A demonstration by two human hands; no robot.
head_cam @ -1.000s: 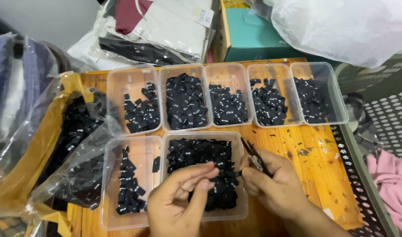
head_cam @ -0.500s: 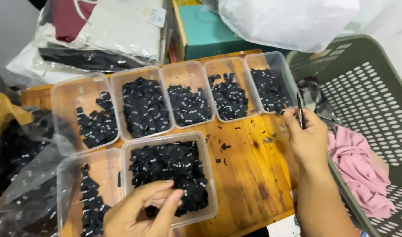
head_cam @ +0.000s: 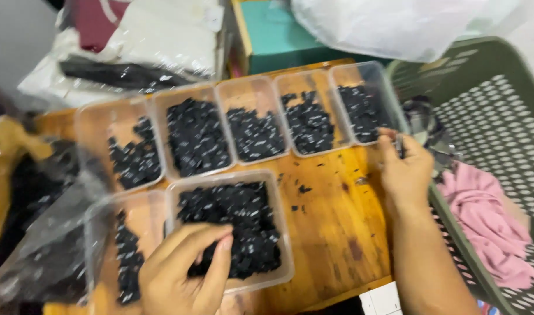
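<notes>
Reaching into the near tub (head_cam: 281, 233) of small black pieces (head_cam: 238, 221) on the table (head_cam: 331, 233), the left hand (head_cam: 185, 274) pinches its fingers together, though whether it has a piece I cannot tell. Farther right, the right hand (head_cam: 404, 172) grips a thin dark tool (head_cam: 399, 144) beside the green basket (head_cam: 488, 116).

black pieces (head_cam: 238, 224) | orange-brown table (head_cam: 337, 233) | pink cloth (head_cam: 480, 216) | green basket (head_cam: 500, 111) | teal box (head_cam: 273, 29)

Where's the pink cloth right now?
In the head view, the pink cloth lies at the far right inside the green perforated basket, just right of the right hand and the wooden table.
</notes>
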